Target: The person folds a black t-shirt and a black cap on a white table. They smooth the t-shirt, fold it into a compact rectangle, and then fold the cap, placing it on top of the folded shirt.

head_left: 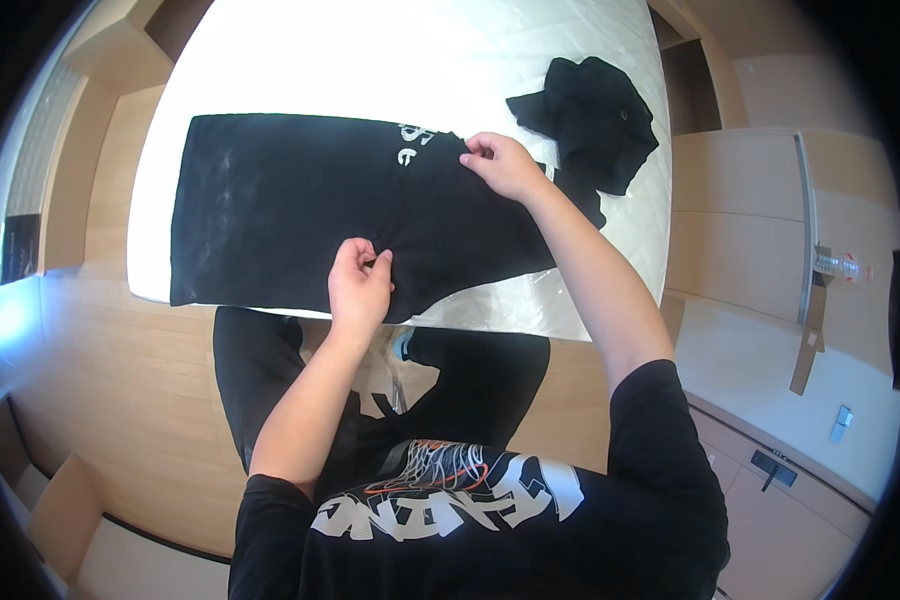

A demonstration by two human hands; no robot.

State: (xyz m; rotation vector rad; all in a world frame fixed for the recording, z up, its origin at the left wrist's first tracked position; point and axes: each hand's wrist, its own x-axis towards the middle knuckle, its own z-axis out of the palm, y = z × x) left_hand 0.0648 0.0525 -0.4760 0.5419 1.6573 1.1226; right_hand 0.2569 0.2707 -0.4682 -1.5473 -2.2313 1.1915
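A black T-shirt (280, 200) with a pale print lies spread on the white, plastic-covered mattress (370, 60), its lower part toward the left. My left hand (361, 284) pinches the shirt's cloth near the mattress's front edge, fingers curled together. Farther off, my right hand (505, 165) pinches the cloth by the print at the far edge, thumb against fingers. The right part of the shirt runs on beneath my right forearm, which partly hides it. A second, crumpled black garment (600, 120) rests to the far right, close to the shirt's right end.
My legs (470, 380) are under the mattress's front edge. A wooden frame with a shelf (65, 180) stands at the left, on a wood-look floor (150, 400). At the right are a pale door with a dark handle (773, 468) and a clear plastic bottle (838, 264).
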